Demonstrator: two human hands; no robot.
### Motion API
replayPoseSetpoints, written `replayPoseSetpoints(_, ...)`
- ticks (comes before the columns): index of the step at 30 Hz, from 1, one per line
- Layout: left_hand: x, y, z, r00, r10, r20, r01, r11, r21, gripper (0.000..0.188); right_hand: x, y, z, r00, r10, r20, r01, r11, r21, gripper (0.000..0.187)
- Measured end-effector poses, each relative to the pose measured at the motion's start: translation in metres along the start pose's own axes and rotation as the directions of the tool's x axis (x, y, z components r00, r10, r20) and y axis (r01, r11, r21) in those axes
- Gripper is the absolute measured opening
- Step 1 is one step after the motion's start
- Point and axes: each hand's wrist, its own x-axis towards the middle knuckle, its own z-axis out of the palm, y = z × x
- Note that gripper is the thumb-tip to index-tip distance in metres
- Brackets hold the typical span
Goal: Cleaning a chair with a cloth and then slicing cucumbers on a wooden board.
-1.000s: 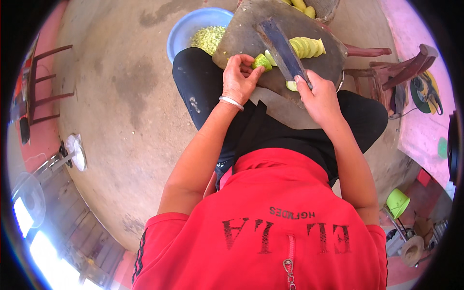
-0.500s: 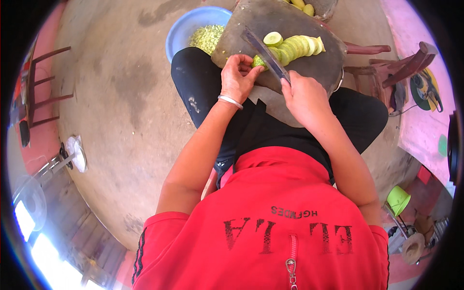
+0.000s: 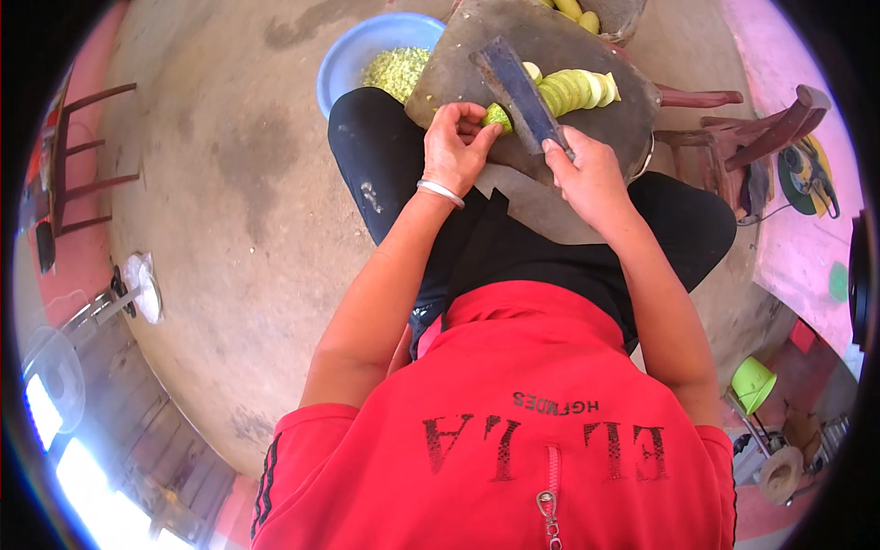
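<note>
My right hand (image 3: 588, 181) grips the handle of a wide, dark-bladed cleaver (image 3: 515, 90), its blade slanting up to the left over the board. My left hand (image 3: 453, 145) pinches the green uncut end of a zucchini (image 3: 498, 117) close to the blade's left side. On the other side of the blade, a row of round pale-green zucchini slices (image 3: 577, 90) leans over to the right. Part of that row is hidden behind the cleaver. Everything rests on a worn grey chopping board (image 3: 619, 128) in front of my knees.
A blue basin (image 3: 344, 64) holding finely chopped pale-green pieces (image 3: 396, 71) stands left of the board. Whole yellow-green vegetables (image 3: 570, 9) lie in a container beyond it. A wooden chair (image 3: 770, 133) is at the right, another (image 3: 92, 192) at the far left.
The cleaver's blade has turned flatter, showing its broad side, and shifted slightly right, covering part of the slices. The loose slice behind is now mostly hidden. My left hand keeps its hold.
</note>
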Motion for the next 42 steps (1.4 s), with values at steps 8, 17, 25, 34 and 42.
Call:
replayPoseSetpoints(8, 0.0, 0.003, 0.0, 0.999, -0.036, 0.002, 0.036, 0.999, -0.025, 0.03, -0.007, -0.011, -0.011, 0.999, -0.024, -0.043, 0.025, 0.999, 0.026, 0.024)
replayPoseSetpoints(17, 0.0, 0.004, -0.001, 0.998, -0.056, 0.001, 0.056, 0.998, 0.002, 0.03, -0.015, -0.011, -0.005, 0.999, -0.046, -0.005, 0.047, 0.996, 0.074, 0.025)
replayPoseSetpoints(25, -0.002, 0.004, 0.002, 1.0, 0.019, -0.007, -0.02, 1.0, -0.02, 0.034, -0.026, -0.006, 0.007, 0.98, -0.196, -0.044, 0.173, 0.936, -0.305, 0.03)
replayPoseSetpoints(34, -0.005, 0.004, 0.006, 0.999, 0.055, 0.001, -0.054, 0.995, 0.084, 0.043, -0.038, 0.003, 0.012, 0.942, -0.291, -0.169, 0.259, 0.947, -0.189, 0.026)
replayPoseSetpoints(42, -0.008, 0.012, 0.01, 0.989, 0.143, 0.023, -0.145, 0.97, 0.197, 0.043, -0.046, 0.008, -0.004, 0.929, -0.177, -0.324, 0.195, 0.981, 0.023, 0.024)
